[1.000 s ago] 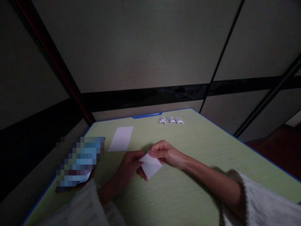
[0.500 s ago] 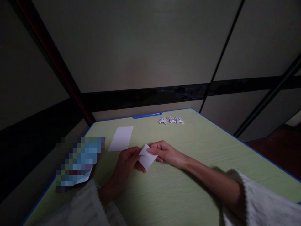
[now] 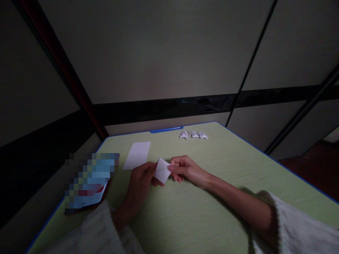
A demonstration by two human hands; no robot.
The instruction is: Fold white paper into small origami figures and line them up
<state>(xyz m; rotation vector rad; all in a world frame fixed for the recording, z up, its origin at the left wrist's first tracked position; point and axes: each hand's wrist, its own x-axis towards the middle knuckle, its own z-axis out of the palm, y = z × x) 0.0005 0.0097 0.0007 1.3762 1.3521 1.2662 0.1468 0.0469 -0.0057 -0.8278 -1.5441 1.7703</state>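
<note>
A small white piece of folded paper [image 3: 162, 172], diamond-shaped with a crease across its middle, is held up between my two hands over the table. My left hand [image 3: 143, 176] pinches its left corner, with some fingertips showing below and behind it. At the right corner, the thumb and fingers of my right hand [image 3: 185, 169] close on the paper. The finger parts behind the paper are hidden.
On the pale green table [image 3: 201, 218] with a blue edge lie white paper sheets [image 3: 137, 155] at the left. Small folded paper figures [image 3: 194, 135] stand in a row at the back. A blurred-out device [image 3: 92, 183] lies far left. Cabinet doors [image 3: 159, 53] rise behind.
The folded paper has shifted slightly left and up, and my right thumb has slid from its upper face out to the right corner. My left hand keeps its pinch.
</note>
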